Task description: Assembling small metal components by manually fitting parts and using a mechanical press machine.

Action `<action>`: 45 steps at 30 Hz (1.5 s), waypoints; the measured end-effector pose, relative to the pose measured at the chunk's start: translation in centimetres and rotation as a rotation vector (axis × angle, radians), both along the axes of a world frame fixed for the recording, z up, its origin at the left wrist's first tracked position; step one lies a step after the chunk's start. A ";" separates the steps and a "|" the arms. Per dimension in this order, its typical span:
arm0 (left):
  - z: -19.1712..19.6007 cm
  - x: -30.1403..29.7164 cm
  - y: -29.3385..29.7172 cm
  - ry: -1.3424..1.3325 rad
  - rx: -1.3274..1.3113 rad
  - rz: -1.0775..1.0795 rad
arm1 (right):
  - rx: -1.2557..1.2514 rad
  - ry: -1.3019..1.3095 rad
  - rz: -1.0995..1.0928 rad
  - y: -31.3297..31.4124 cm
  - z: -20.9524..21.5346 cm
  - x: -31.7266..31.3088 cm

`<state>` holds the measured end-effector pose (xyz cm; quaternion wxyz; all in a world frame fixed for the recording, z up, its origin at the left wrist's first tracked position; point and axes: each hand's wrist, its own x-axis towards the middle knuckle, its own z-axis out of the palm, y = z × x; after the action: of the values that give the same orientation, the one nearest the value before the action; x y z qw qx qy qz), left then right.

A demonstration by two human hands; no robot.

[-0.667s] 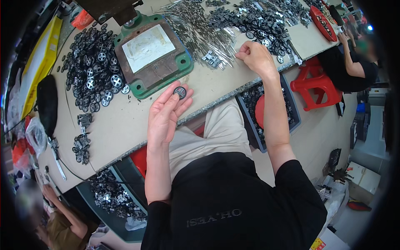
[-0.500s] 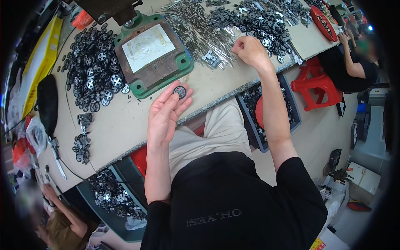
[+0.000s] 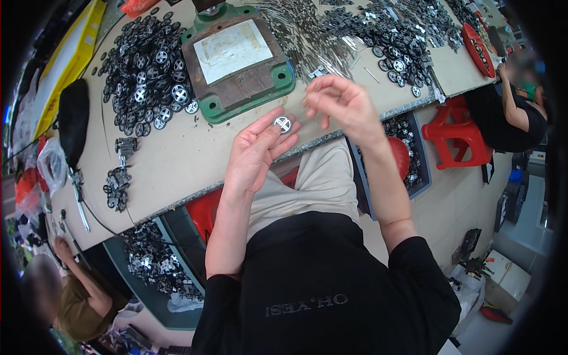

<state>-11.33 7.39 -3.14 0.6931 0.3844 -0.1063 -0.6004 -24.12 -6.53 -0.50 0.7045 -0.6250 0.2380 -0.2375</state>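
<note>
Between the thumb and fingers of my left hand [image 3: 255,155] is a small toy wheel [image 3: 282,124], black-rimmed with silver spokes facing up. Just right of it hangs my right hand [image 3: 345,109], thumb and forefinger pinched together; whatever is in that pinch is too small and blurred to make out. Behind the hands lies a heap of thin metal rods [image 3: 296,29]. A large pile of similar wheels [image 3: 148,77] spreads left of a green press base [image 3: 242,89] with a white plate on top.
More wheels and small grey parts [image 3: 390,35] cover the bench's far right, near a red tray [image 3: 478,50]. Assembled chassis pieces [image 3: 118,183] lie at left. Bins of parts [image 3: 160,266] stand below the bench edge, with a red stool [image 3: 455,136] at right. Other people sit on both sides.
My right hand has come from the rods toward my left hand. The wheel in my left hand now shows its silver spoked face. The whole view has shifted slightly.
</note>
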 end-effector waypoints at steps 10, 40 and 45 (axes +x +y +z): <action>-0.5 -0.1 0.2 -0.018 0.016 -0.008 | -0.065 -0.017 0.038 2.5 -2.2 0.7; -0.7 0.6 0.3 0.091 -0.096 0.004 | 0.078 -0.107 -0.020 2.0 -0.9 -0.3; -0.6 0.5 0.1 0.086 -0.099 0.019 | -1.066 0.554 -0.414 -1.9 -0.4 -0.7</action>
<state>-10.84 7.47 -3.78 0.7208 0.3244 -0.1025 -0.6039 -24.83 -8.39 -0.89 0.1486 -0.8692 0.3765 -0.2839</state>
